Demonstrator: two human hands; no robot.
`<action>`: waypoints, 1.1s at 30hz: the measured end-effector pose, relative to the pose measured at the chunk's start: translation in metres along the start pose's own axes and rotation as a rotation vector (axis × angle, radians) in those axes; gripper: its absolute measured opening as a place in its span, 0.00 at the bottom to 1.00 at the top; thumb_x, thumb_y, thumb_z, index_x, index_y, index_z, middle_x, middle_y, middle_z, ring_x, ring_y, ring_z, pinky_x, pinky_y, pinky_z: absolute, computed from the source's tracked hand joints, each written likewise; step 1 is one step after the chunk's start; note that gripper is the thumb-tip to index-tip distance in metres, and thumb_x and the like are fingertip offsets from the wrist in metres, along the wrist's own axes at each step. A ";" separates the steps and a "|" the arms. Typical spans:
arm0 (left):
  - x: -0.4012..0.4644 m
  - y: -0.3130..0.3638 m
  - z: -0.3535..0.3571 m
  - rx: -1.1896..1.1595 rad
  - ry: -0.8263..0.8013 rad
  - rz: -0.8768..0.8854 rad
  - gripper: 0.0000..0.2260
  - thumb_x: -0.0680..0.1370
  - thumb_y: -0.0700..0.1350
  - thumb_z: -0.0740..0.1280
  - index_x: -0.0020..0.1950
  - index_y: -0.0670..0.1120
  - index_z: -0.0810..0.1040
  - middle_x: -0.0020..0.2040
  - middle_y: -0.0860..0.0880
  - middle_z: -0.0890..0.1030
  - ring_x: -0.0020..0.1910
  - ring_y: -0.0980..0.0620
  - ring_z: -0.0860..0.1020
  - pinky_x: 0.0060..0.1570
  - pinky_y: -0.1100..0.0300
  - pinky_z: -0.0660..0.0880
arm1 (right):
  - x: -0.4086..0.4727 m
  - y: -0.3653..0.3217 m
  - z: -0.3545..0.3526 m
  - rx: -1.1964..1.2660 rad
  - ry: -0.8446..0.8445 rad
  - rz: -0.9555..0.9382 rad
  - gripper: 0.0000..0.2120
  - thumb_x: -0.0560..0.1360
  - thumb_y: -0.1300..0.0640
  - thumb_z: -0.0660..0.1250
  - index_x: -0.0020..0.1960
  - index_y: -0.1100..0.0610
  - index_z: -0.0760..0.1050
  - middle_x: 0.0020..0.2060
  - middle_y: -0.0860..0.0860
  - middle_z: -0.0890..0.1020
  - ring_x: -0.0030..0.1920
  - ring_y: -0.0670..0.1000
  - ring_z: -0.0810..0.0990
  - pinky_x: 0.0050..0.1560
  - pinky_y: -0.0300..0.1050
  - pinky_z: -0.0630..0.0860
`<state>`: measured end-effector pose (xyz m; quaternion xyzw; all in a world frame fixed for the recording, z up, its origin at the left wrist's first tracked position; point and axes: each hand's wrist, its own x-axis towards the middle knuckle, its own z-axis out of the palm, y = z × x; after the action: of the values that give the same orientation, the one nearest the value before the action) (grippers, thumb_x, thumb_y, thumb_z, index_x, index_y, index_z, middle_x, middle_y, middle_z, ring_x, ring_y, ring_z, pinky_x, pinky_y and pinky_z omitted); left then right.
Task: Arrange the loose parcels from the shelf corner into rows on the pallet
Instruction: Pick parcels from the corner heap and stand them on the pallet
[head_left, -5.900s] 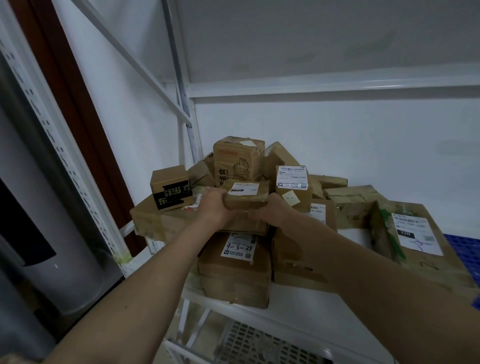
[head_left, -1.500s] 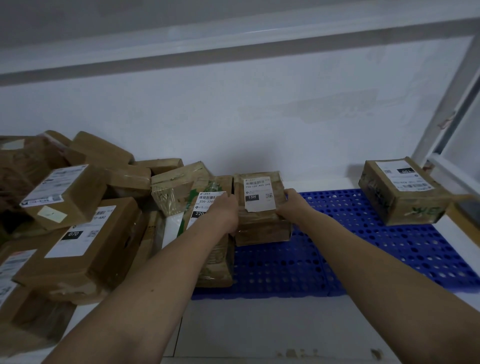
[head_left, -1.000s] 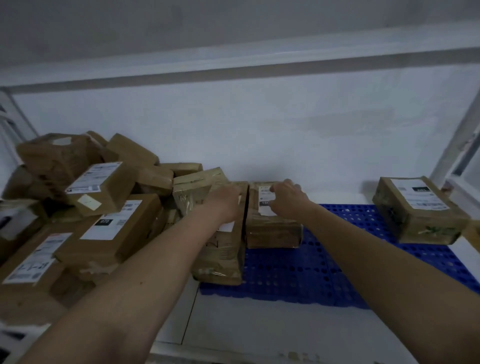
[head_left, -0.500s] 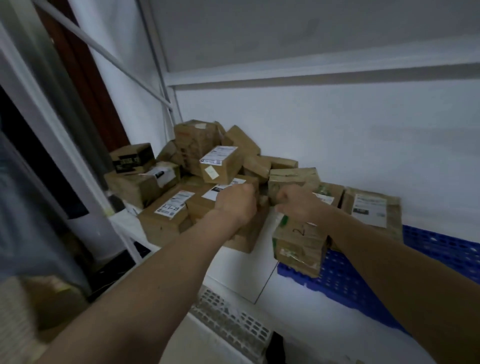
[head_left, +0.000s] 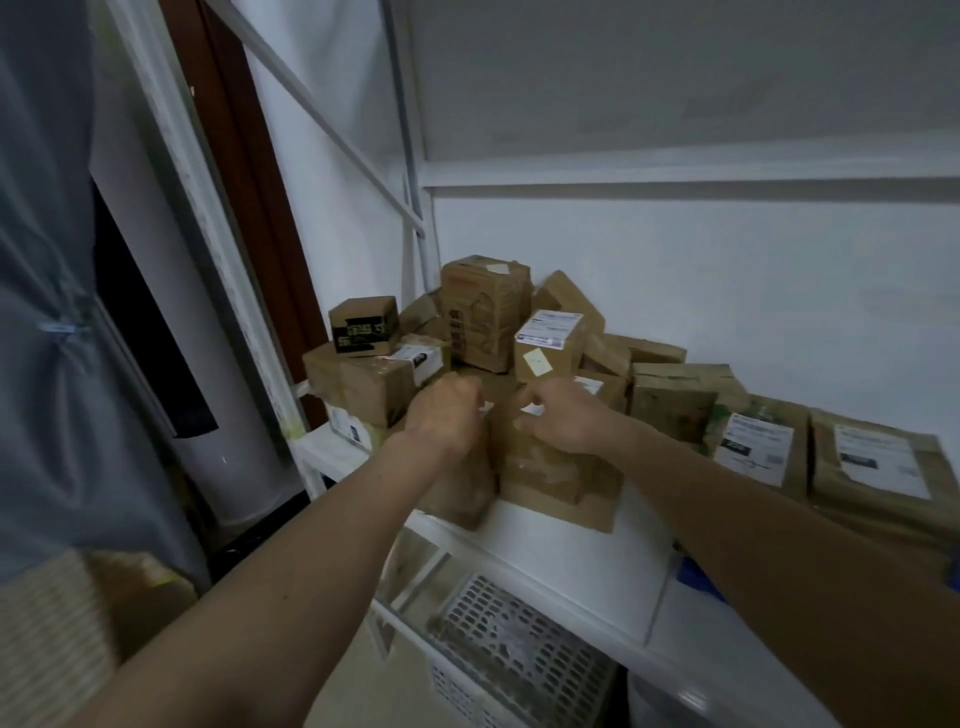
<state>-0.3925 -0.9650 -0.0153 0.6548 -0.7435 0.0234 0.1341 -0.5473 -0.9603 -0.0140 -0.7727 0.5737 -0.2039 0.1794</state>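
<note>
Both hands are in at the front of the parcel pile (head_left: 498, 338) in the shelf corner. Left hand (head_left: 448, 413) and right hand (head_left: 563, 415) have fingers curled on the sides of a front box (head_left: 545, 467); blur hides whether they've actually closed on it, can't tell.

Risks, as I read it:
- The front box sits low in the heap. Pulling it out could let the labelled box (head_left: 550, 343) and tall box (head_left: 485, 312) above tip forward off the shelf (head_left: 571, 545).
- The small black-taped box (head_left: 365, 326) is perched near the left edge, so a nudge could drop it.
- Slick tape makes a side-only pinch likely to slip.

Two parcels (head_left: 878, 462) stand at the right; only a sliver of pallet (head_left: 698, 579) shows.
</note>
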 end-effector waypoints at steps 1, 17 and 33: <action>0.002 -0.016 -0.003 0.003 0.001 -0.010 0.11 0.78 0.39 0.65 0.60 0.45 0.78 0.59 0.43 0.77 0.56 0.44 0.78 0.53 0.52 0.77 | 0.007 -0.013 0.008 0.005 -0.004 -0.001 0.14 0.76 0.54 0.66 0.60 0.57 0.76 0.59 0.54 0.78 0.56 0.52 0.76 0.54 0.44 0.74; 0.036 -0.219 0.006 -0.071 -0.067 -0.115 0.23 0.76 0.44 0.67 0.71 0.45 0.67 0.69 0.43 0.66 0.67 0.43 0.67 0.60 0.48 0.73 | 0.122 -0.125 0.102 0.009 -0.043 -0.023 0.13 0.76 0.58 0.65 0.58 0.62 0.75 0.55 0.57 0.79 0.53 0.55 0.77 0.47 0.45 0.74; 0.145 -0.241 -0.003 -0.414 -0.046 -0.304 0.30 0.74 0.49 0.71 0.71 0.42 0.62 0.65 0.43 0.73 0.62 0.44 0.73 0.48 0.59 0.68 | 0.246 -0.122 0.089 0.178 0.044 0.078 0.24 0.77 0.52 0.66 0.65 0.62 0.62 0.49 0.52 0.71 0.47 0.50 0.71 0.33 0.39 0.67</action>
<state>-0.1714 -1.1388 -0.0129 0.7179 -0.6285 -0.1644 0.2501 -0.3382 -1.1585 -0.0010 -0.7261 0.5869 -0.2639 0.2423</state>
